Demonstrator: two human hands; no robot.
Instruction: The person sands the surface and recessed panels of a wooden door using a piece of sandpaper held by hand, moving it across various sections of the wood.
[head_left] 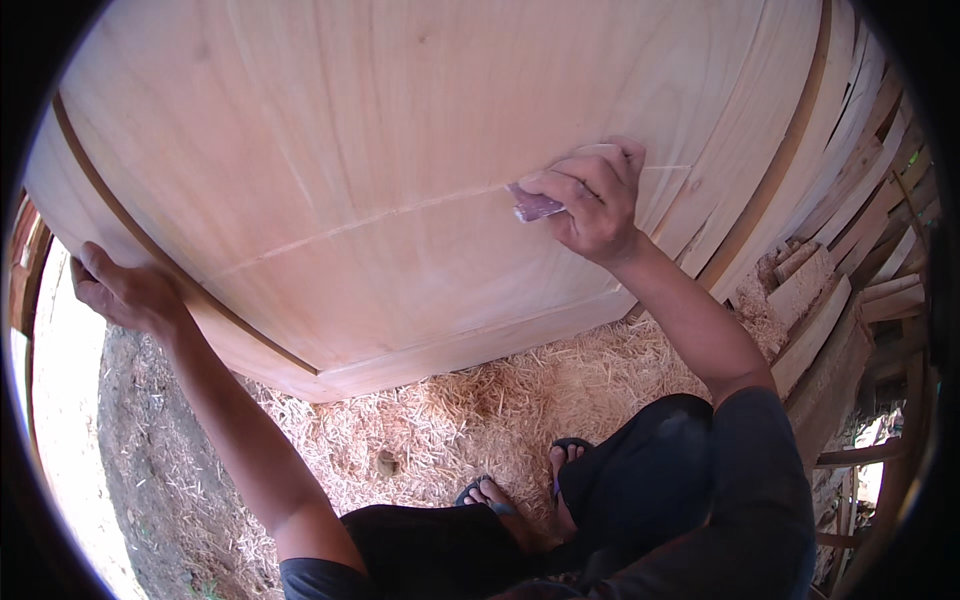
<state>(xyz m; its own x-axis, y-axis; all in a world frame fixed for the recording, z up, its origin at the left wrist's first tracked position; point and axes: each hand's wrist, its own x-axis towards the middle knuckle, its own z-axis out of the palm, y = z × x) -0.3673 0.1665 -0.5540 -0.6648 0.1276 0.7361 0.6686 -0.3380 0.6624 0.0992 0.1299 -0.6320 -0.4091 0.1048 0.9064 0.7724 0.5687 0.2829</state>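
A large pale wooden panel with dark grooves near its sides fills the upper view. On its right part my right hand is closed round a folded piece of purple sandpaper, pressed to the surface by a light line that crosses the wood. My left hand grips the panel's left edge; some of its fingers are hidden behind the edge. Whitish dust shows along the crossing line and on the sandpaper.
Wood shavings cover the ground around my sandalled feet. To the right, many boards and offcuts are stacked close to the panel. Grey soil and a bright sunlit strip lie at the left.
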